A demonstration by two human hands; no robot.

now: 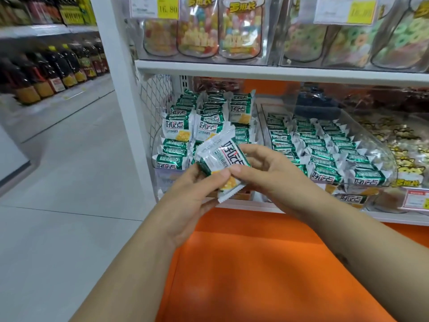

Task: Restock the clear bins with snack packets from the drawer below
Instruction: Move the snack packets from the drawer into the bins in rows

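White shop shelving fills the right of the view, with an orange panel (243,263) under the lowest shelf edge (255,209) and a pale tiled floor (58,182) running away on the left. Both hands are raised in front of the shelf and share one snack packet (220,163), white and green with a yellow picture. The left hand (192,198) is closed around its lower part, thumb on top, and the right hand (262,168) pinches its upper side between thumb and curled fingers. The packet is tilted and sits in the air, just in front of a pile of the same packets (197,129) at the left end of the shelf, beside a wire mesh side (155,101).

To the right, a clear bin (371,126) holds more of these packets in tidy rows; the person's right hand covers part of its front left corner. Further right another bin (406,145) has gold-coloured items, probably sweets, but they are too blurred to tell. On the shelf above, clear bins (269,59) hold bags of coloured candy (241,29) behind yellow price labels (167,8). Far left, across the aisle, dark bottles (53,73) stand in a row.
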